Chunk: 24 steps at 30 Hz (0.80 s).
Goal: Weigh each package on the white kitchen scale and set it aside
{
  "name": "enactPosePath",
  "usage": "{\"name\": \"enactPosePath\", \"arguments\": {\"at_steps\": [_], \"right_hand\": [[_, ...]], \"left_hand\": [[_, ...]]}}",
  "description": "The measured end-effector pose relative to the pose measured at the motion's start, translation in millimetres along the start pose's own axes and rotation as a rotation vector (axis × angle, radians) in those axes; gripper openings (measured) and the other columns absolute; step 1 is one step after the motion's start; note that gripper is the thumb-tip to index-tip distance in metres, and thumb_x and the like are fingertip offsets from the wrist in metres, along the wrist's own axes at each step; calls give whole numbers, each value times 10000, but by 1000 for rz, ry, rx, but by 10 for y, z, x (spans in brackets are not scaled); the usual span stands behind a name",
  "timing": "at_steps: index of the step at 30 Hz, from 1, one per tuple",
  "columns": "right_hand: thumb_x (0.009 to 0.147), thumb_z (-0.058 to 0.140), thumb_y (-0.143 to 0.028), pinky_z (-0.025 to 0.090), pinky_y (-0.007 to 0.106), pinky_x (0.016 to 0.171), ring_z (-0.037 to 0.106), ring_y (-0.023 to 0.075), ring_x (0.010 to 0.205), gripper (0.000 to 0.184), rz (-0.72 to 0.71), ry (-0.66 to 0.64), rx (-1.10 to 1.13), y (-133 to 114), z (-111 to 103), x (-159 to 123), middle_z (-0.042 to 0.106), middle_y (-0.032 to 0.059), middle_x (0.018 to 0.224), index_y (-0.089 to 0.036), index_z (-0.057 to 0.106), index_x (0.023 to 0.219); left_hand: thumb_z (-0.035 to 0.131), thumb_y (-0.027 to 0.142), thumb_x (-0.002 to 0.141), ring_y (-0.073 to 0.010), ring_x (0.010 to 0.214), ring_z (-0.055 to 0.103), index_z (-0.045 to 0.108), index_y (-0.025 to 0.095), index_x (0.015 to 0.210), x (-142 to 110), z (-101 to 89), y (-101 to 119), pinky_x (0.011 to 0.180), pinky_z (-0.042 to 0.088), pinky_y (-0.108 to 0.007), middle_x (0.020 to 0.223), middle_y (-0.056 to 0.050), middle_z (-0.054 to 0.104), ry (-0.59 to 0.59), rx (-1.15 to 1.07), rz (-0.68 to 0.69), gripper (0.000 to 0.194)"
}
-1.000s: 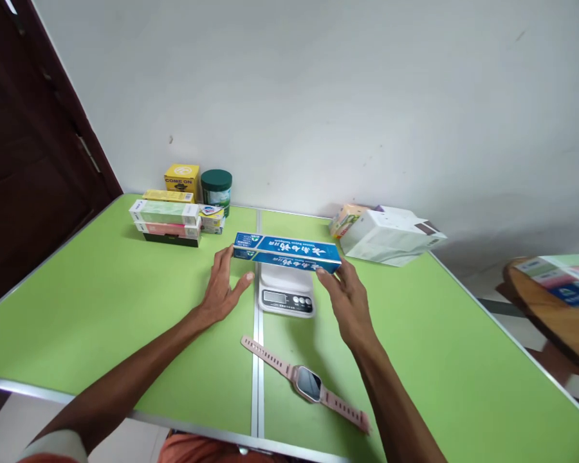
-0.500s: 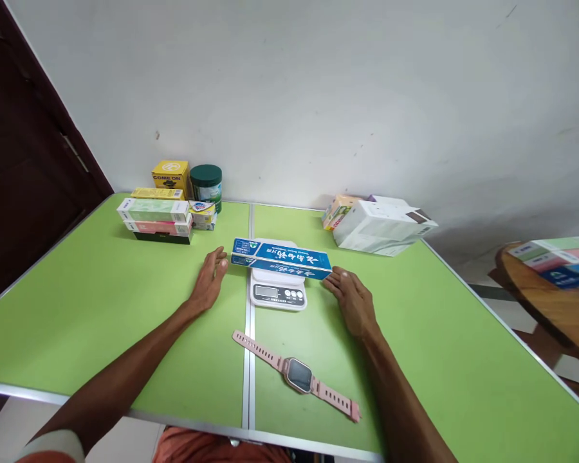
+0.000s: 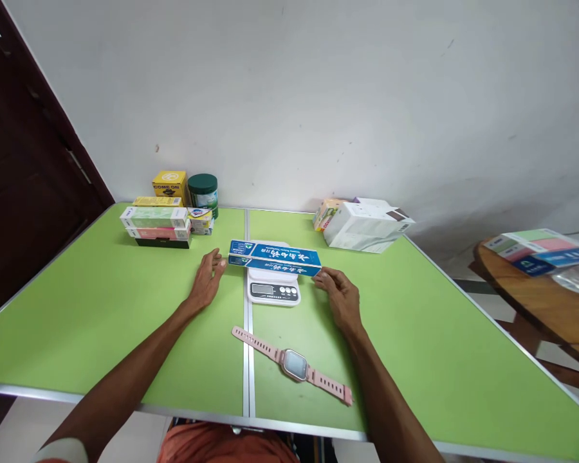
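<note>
A blue toothpaste box (image 3: 275, 256) lies crosswise on a white kitchen scale (image 3: 274, 293), its ends jutting out past both sides. The scale's small display faces me, but I cannot read it. Just off the box's left end, my left hand (image 3: 206, 280) rests on the table, open, with loosely bent fingers and nothing in them. My right hand (image 3: 341, 299) is at the box's right end, fingertips at its lower corner; the fingers are bent but not wrapped round it. Nearer to me lies a pink smartwatch (image 3: 295, 364) with its strap laid out flat.
On the green table (image 3: 164, 341), stacked cartons (image 3: 157, 218), a yellow box (image 3: 170, 184) and a green-lidded jar (image 3: 203, 191) stand at the back left. White boxes (image 3: 367, 226) stand back right by the wall. A wooden stool (image 3: 525, 302) at right bears more cartons.
My right hand's fingers have bent more and stay by the box's right end. My left hand looks much the same. The whole view has shifted slightly.
</note>
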State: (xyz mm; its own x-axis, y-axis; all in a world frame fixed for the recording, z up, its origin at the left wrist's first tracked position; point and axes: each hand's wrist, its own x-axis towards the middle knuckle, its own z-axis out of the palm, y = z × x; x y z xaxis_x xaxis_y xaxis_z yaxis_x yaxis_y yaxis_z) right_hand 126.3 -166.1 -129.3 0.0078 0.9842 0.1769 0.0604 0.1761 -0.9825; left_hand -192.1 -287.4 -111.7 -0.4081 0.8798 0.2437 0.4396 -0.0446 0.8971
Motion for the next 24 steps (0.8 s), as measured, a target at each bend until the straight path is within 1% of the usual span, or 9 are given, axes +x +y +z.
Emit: {"name": "enactPosePath", "arguments": {"at_steps": [4,6,9,11,14,17,19,21,24], "right_hand": [[823,726,-647,618,507,913,740,277,935,524,-13,-57,-24,-77,6,-48,788,85,995,-184,760,1065],[867,680,-658,609,497,940,718,307,1091,574,-28,-82,-20,-128,29,-83,777,113,1184,-185,752,1185],[896,654,-667,573,503,1023,624,339,1317,651,-35,-92,9,-195,93,-133,660,113,1464,-211,693,1359],[908,646,-667,529,514,1089,600,343,1360,662,-53,-116,30,-235,142,-167,648,104,1486,-221,675,1396],[933,627,-657,469,514,1158,604,333,1364,638,-90,-160,45,-308,195,-218,684,89,1443,-234,671,1409],[946,612,-652,482,498,1139,621,329,1336,627,-88,-178,51,-398,184,-235,692,83,1431,-242,666,1416],[943,611,-653,505,489,1103,634,329,1305,622,-81,-140,46,-451,113,-207,702,84,1412,-244,671,1408],[938,607,-657,512,485,1081,645,322,1269,612,-75,-37,43,-478,-29,-148,722,81,1369,-247,684,1385],[919,618,-649,516,471,1055,664,292,1187,567,-78,140,57,-434,-382,-13,750,68,1275,-243,721,1301]], "left_hand": [[456,659,999,-316,1302,635,414,173,1553,-45,32,21,1136,487,-547,1503,-212,532,-33,18,40,739],[458,654,1002,-324,1399,568,356,198,1601,-73,72,60,1183,445,-547,1581,-204,465,-53,20,74,759],[446,665,1004,-325,1530,427,305,230,1640,-94,141,156,1264,346,-542,1675,-173,368,-77,29,107,783],[432,679,1003,-324,1563,376,297,231,1648,-94,176,231,1290,303,-541,1702,-161,338,-88,21,96,797],[438,701,992,-332,1566,372,311,234,1647,-99,205,338,1294,292,-553,1697,-155,360,-84,1,49,815],[460,712,978,-342,1556,385,292,236,1656,-118,245,462,1294,288,-560,1686,-154,376,-61,-10,28,846],[475,703,977,-342,1560,375,247,239,1670,-134,323,580,1301,275,-558,1694,-152,354,-70,-19,42,866],[504,683,976,-338,1577,343,202,243,1681,-154,473,731,1310,257,-552,1710,-148,313,-122,-33,68,884],[556,656,963,-335,1617,252,135,242,1691,-194,856,974,1330,214,-540,1748,-148,209,-237,-63,114,937]]}}
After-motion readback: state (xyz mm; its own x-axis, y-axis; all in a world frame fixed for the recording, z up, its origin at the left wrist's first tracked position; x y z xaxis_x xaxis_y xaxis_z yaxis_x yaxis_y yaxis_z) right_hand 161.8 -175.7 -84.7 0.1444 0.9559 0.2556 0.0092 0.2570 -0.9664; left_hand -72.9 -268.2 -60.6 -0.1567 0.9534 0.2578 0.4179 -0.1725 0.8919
